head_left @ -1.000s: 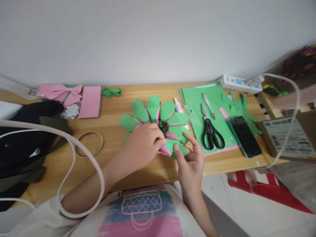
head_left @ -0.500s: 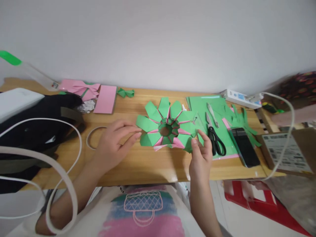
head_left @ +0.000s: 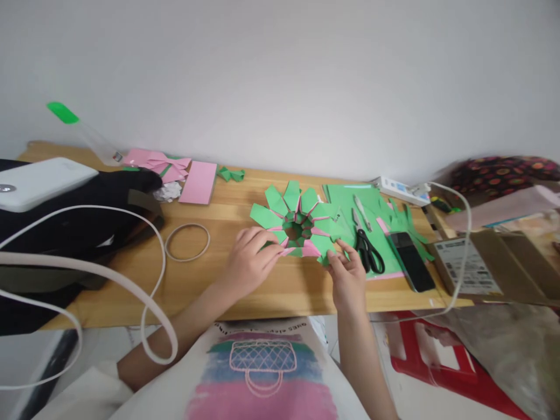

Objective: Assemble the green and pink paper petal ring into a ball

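Observation:
A green and pink folded-paper flower [head_left: 276, 201], a ring of petals around an open centre, is held up above the wooden table [head_left: 280, 291]. My left hand [head_left: 254, 256] pinches its lower left edge, where a pink fold shows by the fingertips. At the lower right petal my right hand [head_left: 347, 271] grips the paper between thumb and fingers. Just right of that hand, black-handled scissors [head_left: 367, 248] lie on green paper sheets [head_left: 345, 195]. A paper knife or pen-like white tool [head_left: 362, 211] lies beside them.
A tape-like ring [head_left: 209, 239] lies left of my left hand. Pink paper [head_left: 199, 182], a pink bow [head_left: 168, 164] and a green bow [head_left: 231, 174] sit along the back. A phone [head_left: 411, 262], green scraps [head_left: 409, 219] and a power strip [head_left: 400, 189] are at right. White cables [head_left: 109, 271] loop at left.
My left hand has moved right along the flower's rim, from the left petals to the lower left edge. My right hand keeps its hold. The camera view has shifted slightly.

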`<state>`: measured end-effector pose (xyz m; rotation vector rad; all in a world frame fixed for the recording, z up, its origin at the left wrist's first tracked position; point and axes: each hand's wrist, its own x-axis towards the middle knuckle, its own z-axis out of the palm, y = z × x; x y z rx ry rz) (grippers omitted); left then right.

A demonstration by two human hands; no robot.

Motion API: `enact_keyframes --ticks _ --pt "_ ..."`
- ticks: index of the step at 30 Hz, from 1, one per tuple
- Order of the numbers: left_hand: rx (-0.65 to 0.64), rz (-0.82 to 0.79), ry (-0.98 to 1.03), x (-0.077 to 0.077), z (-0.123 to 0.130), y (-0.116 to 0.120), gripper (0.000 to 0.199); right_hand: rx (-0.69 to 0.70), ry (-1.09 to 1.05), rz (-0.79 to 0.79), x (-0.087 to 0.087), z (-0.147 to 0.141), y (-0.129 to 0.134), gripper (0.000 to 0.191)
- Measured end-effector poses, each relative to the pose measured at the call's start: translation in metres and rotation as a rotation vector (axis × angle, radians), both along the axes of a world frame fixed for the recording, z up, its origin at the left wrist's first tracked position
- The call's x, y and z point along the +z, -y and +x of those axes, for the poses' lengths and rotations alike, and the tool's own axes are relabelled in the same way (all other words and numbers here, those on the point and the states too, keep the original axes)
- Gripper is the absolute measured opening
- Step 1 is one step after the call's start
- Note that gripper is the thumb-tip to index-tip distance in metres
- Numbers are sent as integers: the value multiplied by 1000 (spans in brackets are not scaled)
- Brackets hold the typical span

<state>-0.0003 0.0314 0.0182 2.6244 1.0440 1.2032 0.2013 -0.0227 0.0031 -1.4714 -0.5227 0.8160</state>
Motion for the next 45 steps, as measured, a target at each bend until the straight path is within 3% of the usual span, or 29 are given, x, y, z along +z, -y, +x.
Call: enact_keyframes --ticks 11,17,23,34,38,45 --pt "201 47 59 -3 2 -3 17 111 22 79 -1 -20 -14 48" --pt "296 66 76 -3 2 -17 19 155 49 143 0 -21 -33 45" --pt "285 87 47 -4 13 -31 19 185 57 191 3 -19 -50 40" --pt "301 36 11 -9 25 -29 17 239 64 110 -4 -30 -43 30" --pt "295 5 19 -11 19 -27 9 218 96 88 -5 -24 -42 34" --pt "293 -34 -6 -16 -25 -21 39 107 284 19 -10 -5 -23 31"
